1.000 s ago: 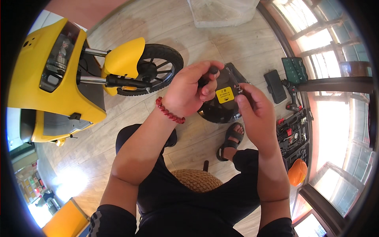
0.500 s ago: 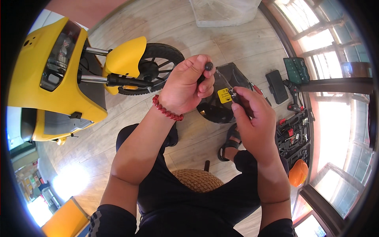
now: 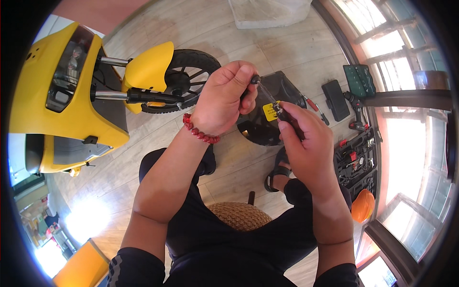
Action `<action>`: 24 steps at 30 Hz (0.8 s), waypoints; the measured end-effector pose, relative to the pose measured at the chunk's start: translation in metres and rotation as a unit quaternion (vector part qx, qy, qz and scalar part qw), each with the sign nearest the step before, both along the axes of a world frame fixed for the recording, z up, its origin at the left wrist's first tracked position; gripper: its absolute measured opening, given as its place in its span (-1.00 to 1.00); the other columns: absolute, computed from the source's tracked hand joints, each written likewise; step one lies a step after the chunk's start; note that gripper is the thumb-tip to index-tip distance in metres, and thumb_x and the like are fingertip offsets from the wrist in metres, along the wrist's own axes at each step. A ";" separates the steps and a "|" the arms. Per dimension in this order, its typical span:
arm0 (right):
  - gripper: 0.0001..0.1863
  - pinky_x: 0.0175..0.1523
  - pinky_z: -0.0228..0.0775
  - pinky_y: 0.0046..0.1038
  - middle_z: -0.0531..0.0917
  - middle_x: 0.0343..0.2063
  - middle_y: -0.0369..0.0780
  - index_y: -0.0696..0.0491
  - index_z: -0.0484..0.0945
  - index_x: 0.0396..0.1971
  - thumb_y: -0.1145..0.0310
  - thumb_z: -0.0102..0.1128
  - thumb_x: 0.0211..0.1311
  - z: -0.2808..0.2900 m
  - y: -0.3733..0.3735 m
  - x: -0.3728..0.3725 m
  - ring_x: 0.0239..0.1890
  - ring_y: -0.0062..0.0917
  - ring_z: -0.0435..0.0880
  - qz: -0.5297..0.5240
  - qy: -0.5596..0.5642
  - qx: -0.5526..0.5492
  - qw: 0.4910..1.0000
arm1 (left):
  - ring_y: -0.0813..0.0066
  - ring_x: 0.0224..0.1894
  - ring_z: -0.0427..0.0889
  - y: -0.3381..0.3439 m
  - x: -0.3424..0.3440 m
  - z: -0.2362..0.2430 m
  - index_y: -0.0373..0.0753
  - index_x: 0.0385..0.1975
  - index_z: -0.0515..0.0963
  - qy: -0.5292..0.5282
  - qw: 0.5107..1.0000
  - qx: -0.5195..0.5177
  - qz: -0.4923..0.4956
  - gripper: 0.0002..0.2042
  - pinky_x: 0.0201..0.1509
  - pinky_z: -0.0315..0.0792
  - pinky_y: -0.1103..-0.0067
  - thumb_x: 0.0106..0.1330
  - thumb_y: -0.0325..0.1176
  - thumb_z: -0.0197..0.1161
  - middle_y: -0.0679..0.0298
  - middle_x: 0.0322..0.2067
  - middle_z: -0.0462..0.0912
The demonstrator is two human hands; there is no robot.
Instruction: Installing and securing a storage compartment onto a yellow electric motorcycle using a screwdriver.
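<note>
My left hand (image 3: pixel 224 98), with a red bead bracelet at the wrist, is closed round a small black rod-like part (image 3: pixel 256 80) whose rounded end shows past the thumb. My right hand (image 3: pixel 306 131) grips a screwdriver (image 3: pixel 271 97); its dark handle is mostly hidden in the palm and its thin shaft slants up to the left. The shaft's tip appears to meet the end of the black part. Below both hands, a glossy black panel (image 3: pixel 282 86) with a yellow label (image 3: pixel 270 111) lies on the floor.
A yellow two-wheeler (image 3: pixel 86 110) stands at the left, its front wheel (image 3: pixel 191 71) near my left hand. To the right are a red-handled tool (image 3: pixel 311 104), a black case (image 3: pixel 336 100), a green case (image 3: pixel 358 80), a power drill (image 3: pixel 355 112), an open toolbox (image 3: pixel 356 162) and an orange helmet (image 3: pixel 363 205).
The screwdriver's tip has come closer to the black part's end, where a small gap showed before. My right hand has shifted slightly left and up. The left hand keeps its hold.
</note>
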State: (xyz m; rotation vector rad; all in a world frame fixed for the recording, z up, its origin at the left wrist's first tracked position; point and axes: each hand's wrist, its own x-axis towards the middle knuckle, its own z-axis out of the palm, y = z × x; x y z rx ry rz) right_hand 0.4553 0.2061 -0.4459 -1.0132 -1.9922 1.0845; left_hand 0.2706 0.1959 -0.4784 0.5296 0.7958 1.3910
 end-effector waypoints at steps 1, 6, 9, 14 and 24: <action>-0.75 -0.36 0.36 -0.39 0.55 -0.47 -0.06 0.21 0.47 -0.22 0.58 0.10 0.03 0.000 0.000 0.000 -0.45 -0.23 0.53 0.001 -0.001 -0.003 1.000 | 0.69 -0.67 0.27 0.000 -0.001 0.000 -0.22 -0.32 0.40 0.031 0.999 0.004 0.003 -0.79 -0.60 0.16 0.71 0.36 -0.19 -0.01 0.38 -0.52 0.38; -0.74 -0.43 0.37 -0.48 0.57 -0.47 -0.12 0.24 0.46 -0.17 0.54 0.05 0.10 0.008 0.001 0.002 -0.54 -0.42 0.54 0.020 -0.013 -0.107 0.994 | 0.72 -0.66 0.30 0.001 -0.004 0.004 -0.26 -0.34 0.40 0.179 0.984 0.023 0.017 -0.78 -0.61 0.19 0.75 0.35 -0.22 0.01 0.38 -0.55 0.38; -0.72 -0.48 0.35 -0.60 0.58 -0.48 -0.21 0.23 0.46 -0.12 0.50 0.01 0.15 0.019 0.004 0.003 -0.58 -0.62 0.52 0.025 0.036 -0.326 0.944 | 0.74 -0.66 0.31 0.001 -0.004 0.002 -0.29 -0.35 0.41 0.194 0.980 0.031 0.017 -0.78 -0.61 0.21 0.77 0.34 -0.24 0.02 0.38 -0.57 0.39; -0.70 -0.54 0.33 -0.69 0.58 -0.46 -0.24 0.22 0.45 -0.07 0.52 -0.02 0.18 0.024 0.009 0.007 -0.60 -0.68 0.50 0.041 0.110 -0.481 0.869 | 0.73 -0.66 0.31 0.001 -0.003 -0.001 -0.30 -0.36 0.40 0.172 0.984 0.034 0.007 -0.78 -0.61 0.21 0.77 0.35 -0.25 0.01 0.37 -0.59 0.38; -0.73 -0.47 0.34 -0.61 0.58 -0.51 -0.22 0.25 0.49 -0.17 0.49 0.10 0.10 0.014 0.000 0.006 -0.54 -0.68 0.52 0.000 -0.020 -0.125 0.992 | 0.70 -0.66 0.32 0.003 0.001 0.000 -0.29 -0.38 0.40 0.162 0.987 0.005 0.010 -0.79 -0.62 0.21 0.74 0.35 -0.26 0.00 0.36 -0.60 0.38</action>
